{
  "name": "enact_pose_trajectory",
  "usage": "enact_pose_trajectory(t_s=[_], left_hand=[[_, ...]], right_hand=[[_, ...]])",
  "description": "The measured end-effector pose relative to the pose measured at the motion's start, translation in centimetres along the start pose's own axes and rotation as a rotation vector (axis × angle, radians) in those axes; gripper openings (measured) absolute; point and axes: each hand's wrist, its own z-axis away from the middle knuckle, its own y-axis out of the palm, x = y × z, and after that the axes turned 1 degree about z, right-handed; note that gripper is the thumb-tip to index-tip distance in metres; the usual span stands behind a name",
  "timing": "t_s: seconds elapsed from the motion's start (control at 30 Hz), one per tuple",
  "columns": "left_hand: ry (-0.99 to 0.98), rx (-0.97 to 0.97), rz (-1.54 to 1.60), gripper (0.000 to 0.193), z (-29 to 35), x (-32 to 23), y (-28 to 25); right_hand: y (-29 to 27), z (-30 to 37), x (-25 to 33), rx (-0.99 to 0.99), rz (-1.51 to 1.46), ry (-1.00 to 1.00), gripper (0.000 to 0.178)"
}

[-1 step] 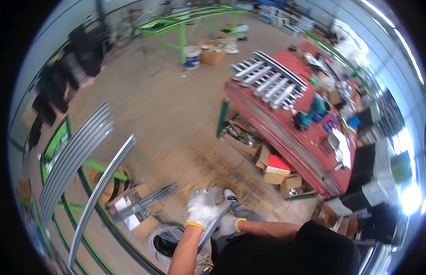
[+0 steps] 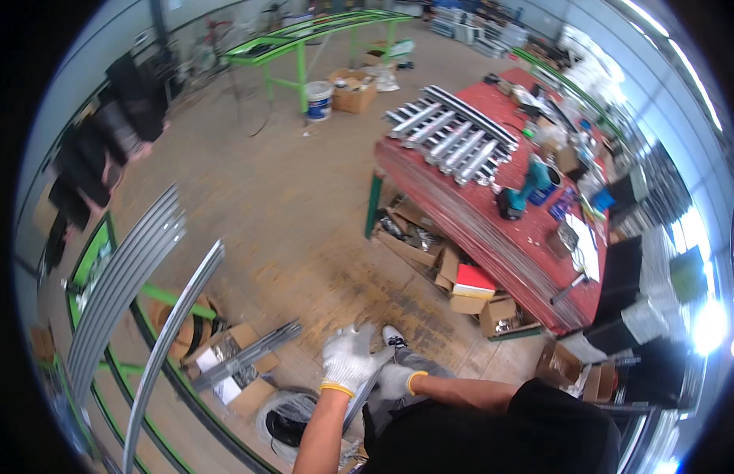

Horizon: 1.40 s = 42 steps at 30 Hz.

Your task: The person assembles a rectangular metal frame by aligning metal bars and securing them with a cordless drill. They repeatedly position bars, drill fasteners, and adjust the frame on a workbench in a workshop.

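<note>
Strip of grey metal (image 2: 360,400), seemingly being handled, runs between gloved left hand (image 2: 347,357) and right hand (image 2: 395,381); grips cannot be told; moving it calls for steady support.

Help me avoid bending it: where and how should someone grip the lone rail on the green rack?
Probably two-handed, spread about the middle of the lone rail, coming from its right: it is long and slender, and the grouped rails lie to its left.

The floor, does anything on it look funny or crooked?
Yes, a bit: grey metal bars seem to lie slantwise across an open cardboard box, poking past its edge instead of sitting inside, left of the gloved left hand.
</note>
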Motion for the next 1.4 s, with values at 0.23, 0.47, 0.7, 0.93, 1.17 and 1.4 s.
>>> enact_pose_trajectory(t_s=[0.23, 0.47, 0.7, 0.93, 1.17, 1.4], left_hand=[[0.1, 0.147, -0.115, 0.041, -1.3, 0.8, 4.2], [-0.114, 0.396, -0.246, 0.041, 1.2, -0.9, 3.9], [-0.527, -0.438, 0.529, 0.033, -0.3, -4.2, 0.7], [-0.677, -0.345, 0.673, 0.032, -13.5, -7.6, 3.9], [-0.723, -0.27, 0.705, 0.032, -19.8, -9.4, 2.8], [-0.738, -0.211, 0.722, 0.031, -22.9, -9.4, 2.5]], right_hand=[[-12.4, 4.6, -7.9, -0.35, -0.135, 0.404, 0.041], [-32.0, 2.3, -13.4, -0.831, -0.018, 0.271, 0.035], [-60.0, -5.6, -20.7, -1.084, 0.025, 0.278, 0.041], [-74.9, -11.2, -28.8, -1.022, 0.137, 0.556, 0.035], [-79.3, -13.6, -35.1, -1.024, 0.328, 0.848, 0.026], [-80.6, -15.5, -39.1, -0.849, 0.36, 0.81, 0.029]])
